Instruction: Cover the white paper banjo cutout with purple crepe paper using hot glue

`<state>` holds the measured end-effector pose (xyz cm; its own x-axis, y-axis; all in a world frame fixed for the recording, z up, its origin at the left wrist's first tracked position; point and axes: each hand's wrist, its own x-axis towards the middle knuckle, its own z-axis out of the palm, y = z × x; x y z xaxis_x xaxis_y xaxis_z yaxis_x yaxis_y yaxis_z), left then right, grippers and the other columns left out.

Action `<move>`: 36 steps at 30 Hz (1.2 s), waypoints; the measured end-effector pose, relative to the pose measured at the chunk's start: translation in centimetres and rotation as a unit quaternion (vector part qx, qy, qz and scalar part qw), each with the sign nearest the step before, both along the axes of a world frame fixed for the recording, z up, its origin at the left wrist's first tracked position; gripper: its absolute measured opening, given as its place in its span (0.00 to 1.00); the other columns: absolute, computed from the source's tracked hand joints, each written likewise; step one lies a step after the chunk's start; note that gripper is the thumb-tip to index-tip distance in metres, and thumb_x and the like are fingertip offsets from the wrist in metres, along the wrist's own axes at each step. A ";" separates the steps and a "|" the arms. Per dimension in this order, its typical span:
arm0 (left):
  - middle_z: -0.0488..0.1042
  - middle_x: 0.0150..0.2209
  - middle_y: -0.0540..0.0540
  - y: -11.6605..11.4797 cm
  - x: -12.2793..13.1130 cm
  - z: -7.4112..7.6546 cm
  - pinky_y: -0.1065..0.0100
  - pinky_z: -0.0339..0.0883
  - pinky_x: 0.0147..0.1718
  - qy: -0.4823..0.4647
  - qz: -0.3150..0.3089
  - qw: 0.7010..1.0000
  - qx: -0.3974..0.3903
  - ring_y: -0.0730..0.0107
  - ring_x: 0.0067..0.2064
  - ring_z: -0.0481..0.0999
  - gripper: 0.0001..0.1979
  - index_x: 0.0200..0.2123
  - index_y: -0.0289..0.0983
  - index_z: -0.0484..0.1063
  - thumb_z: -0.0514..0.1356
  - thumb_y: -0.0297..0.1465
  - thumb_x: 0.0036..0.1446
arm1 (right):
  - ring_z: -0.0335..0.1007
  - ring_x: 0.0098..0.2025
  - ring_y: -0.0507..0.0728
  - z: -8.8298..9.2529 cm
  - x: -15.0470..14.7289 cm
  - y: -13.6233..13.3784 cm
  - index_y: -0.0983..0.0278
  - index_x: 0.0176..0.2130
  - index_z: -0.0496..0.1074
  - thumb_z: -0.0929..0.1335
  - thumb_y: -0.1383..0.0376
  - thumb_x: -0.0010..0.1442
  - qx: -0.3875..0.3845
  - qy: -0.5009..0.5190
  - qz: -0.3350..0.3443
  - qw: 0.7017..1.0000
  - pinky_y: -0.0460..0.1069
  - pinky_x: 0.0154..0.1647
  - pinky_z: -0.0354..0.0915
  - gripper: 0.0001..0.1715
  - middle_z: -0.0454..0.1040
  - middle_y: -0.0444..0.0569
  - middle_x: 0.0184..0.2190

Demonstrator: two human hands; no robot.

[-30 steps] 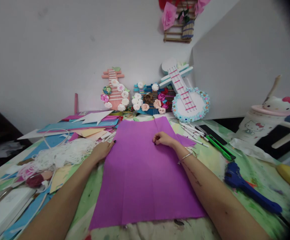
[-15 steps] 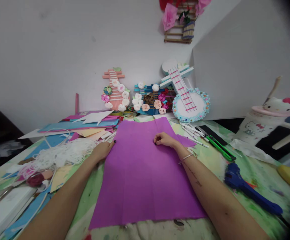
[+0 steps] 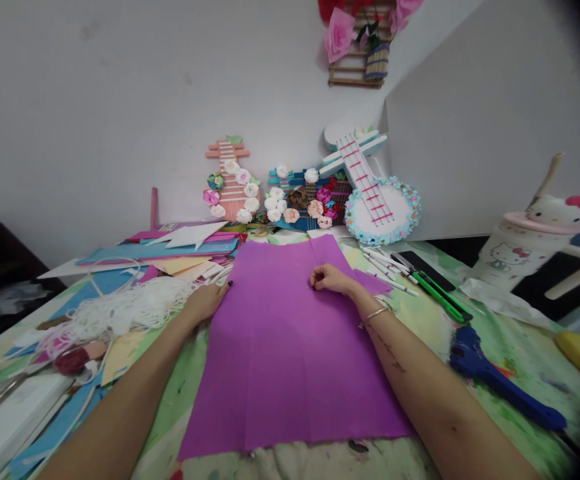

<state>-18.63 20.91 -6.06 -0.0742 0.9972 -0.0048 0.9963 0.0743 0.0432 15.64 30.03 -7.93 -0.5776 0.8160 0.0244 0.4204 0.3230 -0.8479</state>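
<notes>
A large purple sheet [image 3: 275, 353] with faint lengthwise creases lies flat in front of me, its sides a little uneven. My left hand [image 3: 205, 303] is at its left edge, the thumb on top and the other fingers hidden under or behind the edge. Over the upper right part of the sheet, my right hand [image 3: 333, 280] is closed, its fingertips curled together in a pinch. Whatever lies between those fingertips, if anything, is too small to make out. A smaller purple scrap [image 3: 374, 283] sticks out beyond the right wrist.
White cord [image 3: 135, 303] is heaped at left by stacked coloured sheets [image 3: 160, 250]. On the right lie white sticks [image 3: 390, 270], a green cutter [image 3: 440, 297], a blue glue gun [image 3: 500, 383] and a lidded cup [image 3: 520, 247]. Flower-trimmed instrument models [image 3: 383, 193] lean against the back wall.
My right hand has shifted very slightly to the right, still pinched. The left hand and the purple sheet look unmoved.
</notes>
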 end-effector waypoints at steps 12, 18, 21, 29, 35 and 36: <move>0.78 0.40 0.35 0.1 -0.1 0.0 0.64 0.65 0.40 0.016 -0.013 1.000 0.002 0.55 0.44 0.76 0.32 0.39 0.33 0.75 0.35 0.44 0.65 | 0.67 0.28 0.49 -0.3 0.2 0.7 0.68 0.33 0.70 0.67 0.61 0.60 0.015 -0.105 -0.017 0.994 0.46 0.29 0.66 0.11 0.71 0.43 0.29; 0.78 0.40 0.34 0.1 -0.1 0.0 0.63 0.65 0.40 0.011 -0.008 1.000 0.002 0.54 0.44 0.77 0.33 0.37 0.32 0.76 0.35 0.44 0.64 | 0.69 0.31 0.50 -0.3 0.1 0.6 0.68 0.38 0.71 0.67 0.61 0.61 0.010 -0.120 -0.024 0.992 0.47 0.31 0.68 0.11 0.72 0.46 0.34; 0.78 0.40 0.33 0.0 0.0 0.0 0.62 0.65 0.40 0.010 -0.002 1.000 0.003 0.53 0.44 0.77 0.34 0.37 0.31 0.76 0.35 0.45 0.64 | 0.69 0.32 0.50 -0.2 0.3 0.5 0.68 0.39 0.70 0.67 0.61 0.61 0.007 -0.116 -0.026 0.993 0.47 0.31 0.68 0.11 0.72 0.46 0.35; 0.78 0.40 0.33 -0.1 0.2 0.1 0.63 0.65 0.39 0.007 0.004 1.000 0.005 0.53 0.44 0.77 0.35 0.36 0.31 0.76 0.34 0.46 0.63 | 0.70 0.36 0.52 -0.2 0.0 0.3 0.68 0.43 0.70 0.66 0.61 0.61 -0.005 -0.125 -0.043 0.991 0.49 0.34 0.69 0.13 0.72 0.48 0.39; 0.78 0.41 0.33 -0.2 0.2 0.2 0.64 0.65 0.40 0.009 -0.003 1.000 0.004 0.54 0.45 0.77 0.34 0.37 0.31 0.76 0.35 0.44 0.64 | 0.71 0.37 0.53 0.0 -0.3 0.0 0.68 0.44 0.70 0.67 0.61 0.61 -0.009 -0.129 -0.050 0.990 0.50 0.35 0.70 0.14 0.72 0.49 0.41; 0.78 0.41 0.33 -0.2 0.2 0.2 0.64 0.65 0.40 0.008 -0.003 1.000 0.004 0.54 0.45 0.76 0.34 0.36 0.31 0.76 0.35 0.45 0.64 | 0.71 0.37 0.52 0.0 -0.2 -0.1 0.68 0.44 0.70 0.67 0.61 0.61 -0.010 -0.130 -0.050 0.990 0.50 0.35 0.70 0.14 0.72 0.49 0.41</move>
